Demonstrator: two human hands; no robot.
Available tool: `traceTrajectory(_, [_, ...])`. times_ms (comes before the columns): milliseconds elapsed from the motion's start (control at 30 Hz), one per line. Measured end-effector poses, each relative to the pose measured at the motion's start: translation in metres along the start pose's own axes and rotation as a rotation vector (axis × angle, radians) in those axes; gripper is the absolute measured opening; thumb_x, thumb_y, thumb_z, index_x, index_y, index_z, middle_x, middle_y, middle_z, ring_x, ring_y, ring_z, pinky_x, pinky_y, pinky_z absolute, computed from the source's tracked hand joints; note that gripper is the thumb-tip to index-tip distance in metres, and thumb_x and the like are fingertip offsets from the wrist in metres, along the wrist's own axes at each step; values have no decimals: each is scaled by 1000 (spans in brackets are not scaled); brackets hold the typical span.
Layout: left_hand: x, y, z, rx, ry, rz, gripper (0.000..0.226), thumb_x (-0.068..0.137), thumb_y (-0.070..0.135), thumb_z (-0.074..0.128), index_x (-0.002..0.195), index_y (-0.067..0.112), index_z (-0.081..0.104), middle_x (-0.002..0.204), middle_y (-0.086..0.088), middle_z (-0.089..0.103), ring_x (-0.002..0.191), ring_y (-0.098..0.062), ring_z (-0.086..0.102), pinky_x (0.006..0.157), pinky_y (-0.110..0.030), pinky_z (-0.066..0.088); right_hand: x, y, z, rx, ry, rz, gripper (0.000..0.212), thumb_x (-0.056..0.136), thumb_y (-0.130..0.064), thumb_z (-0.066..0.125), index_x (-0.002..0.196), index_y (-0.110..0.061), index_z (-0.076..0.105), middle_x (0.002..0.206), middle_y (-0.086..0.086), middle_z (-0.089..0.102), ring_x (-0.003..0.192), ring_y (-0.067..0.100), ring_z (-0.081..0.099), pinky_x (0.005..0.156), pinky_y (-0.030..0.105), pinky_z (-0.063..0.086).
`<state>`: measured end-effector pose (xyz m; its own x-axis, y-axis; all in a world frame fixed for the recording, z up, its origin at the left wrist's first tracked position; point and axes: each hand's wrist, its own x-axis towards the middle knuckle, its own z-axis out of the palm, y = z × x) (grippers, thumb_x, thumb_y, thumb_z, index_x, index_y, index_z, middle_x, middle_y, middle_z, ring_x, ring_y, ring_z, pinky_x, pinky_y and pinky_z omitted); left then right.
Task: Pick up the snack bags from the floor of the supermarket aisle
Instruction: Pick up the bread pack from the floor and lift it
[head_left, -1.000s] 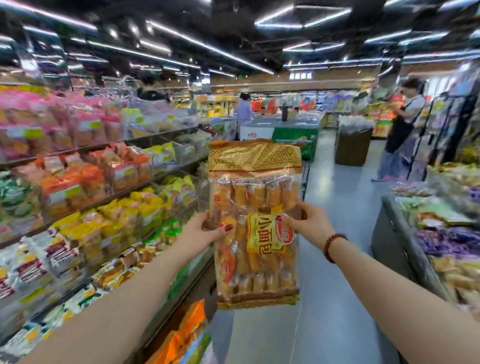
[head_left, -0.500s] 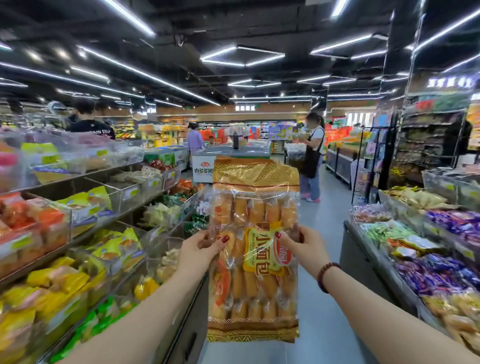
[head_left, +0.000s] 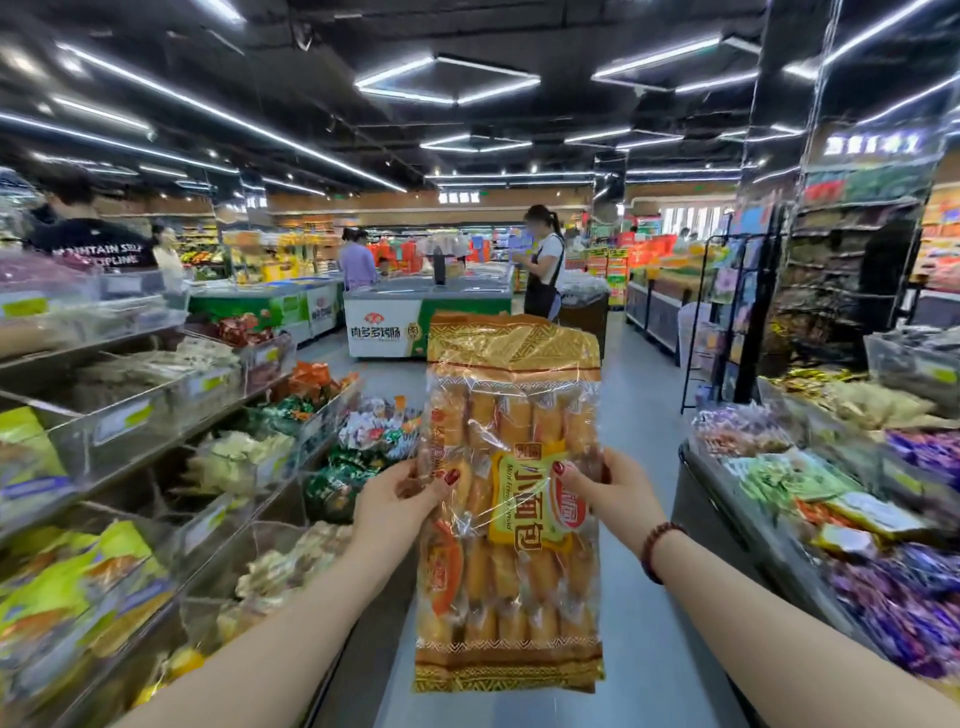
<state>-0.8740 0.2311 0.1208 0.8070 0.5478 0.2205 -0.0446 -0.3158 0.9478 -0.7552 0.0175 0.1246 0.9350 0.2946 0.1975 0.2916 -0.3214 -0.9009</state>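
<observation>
A tall clear snack bag of small golden bread rolls, with an orange patterned top and bottom and a yellow label, hangs upright in front of me. My left hand pinches its left edge about halfway up. My right hand pinches the right edge at the same height; a dark red bead bracelet sits on that wrist. The bag hides the floor behind it. No other bag shows on the floor.
Tiered shelves of packaged snacks line the left. A low display counter of wrapped sweets runs along the right. The grey aisle floor leads ahead to a freezer chest, where a person stands. Other shoppers are at the far left.
The view has swung right and moved along the aisle, with the shelves on the left sliding past. Both hands keep the same hold on the bag, which stays upright.
</observation>
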Motion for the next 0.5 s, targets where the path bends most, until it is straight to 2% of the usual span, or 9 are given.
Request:
traceTrajectory(100, [54,-7,32,9,-4,-47,13,81,29,74,93,25,72,88,1,75,85,-23,70,82,-50,56,63,23,-8,-6,-6,12,46,77,-47,70,99,-7,61,92,7,71,84,21,69,77,48,58])
traceTrajectory(167, [88,-13,54,41,-1,-39,26,76,39,75,98,27,72,90,3,75,86,-22,71,83,-50,56,103,34,-11,-19,-7,23,49,77,-48,69,100,-6,61,91,7,71,83,21,69,76,46,59])
traceTrajectory(200, [103,-15,64,44,-12,-33,34,74,44,75,103,27,72,92,4,75,87,-19,70,84,-48,56,122,38,-13,-27,-14,25,46,78,-47,69,98,-7,62,88,5,71,82,20,69,73,42,59])
traceTrajectory(267, [130,-19,79,37,-11,-47,35,78,41,74,108,26,69,95,6,73,87,-13,69,81,-38,57,152,43,-13,-23,-16,29,31,82,-40,69,92,-12,61,83,-1,68,79,17,66,62,27,55])
traceTrajectory(333, [156,-24,91,19,-19,-75,30,81,35,73,108,24,67,98,5,71,87,-9,65,74,-24,52,179,51,-9,-1,-17,28,19,85,-33,68,90,-16,60,82,-2,66,78,14,65,58,21,49])
traceTrajectory(367, [171,-29,97,23,-20,-80,36,80,38,74,109,19,67,102,0,71,90,-12,65,75,-24,51,191,55,-7,2,-19,27,16,86,-31,67,90,-18,59,81,-3,66,76,12,65,56,19,48])
traceTrajectory(433, [201,-42,109,27,-4,-101,60,71,50,75,113,8,66,110,-12,69,101,-25,64,89,-37,51,219,65,0,-1,-25,27,11,87,-29,67,86,-22,58,79,-6,64,72,6,62,53,15,45])
traceTrajectory(500, [233,-58,118,28,-25,-134,63,68,53,74,108,6,67,104,-15,69,102,-31,64,91,-40,49,249,75,10,-16,-18,40,11,87,-30,66,83,-26,56,77,-8,63,69,3,60,50,12,42])
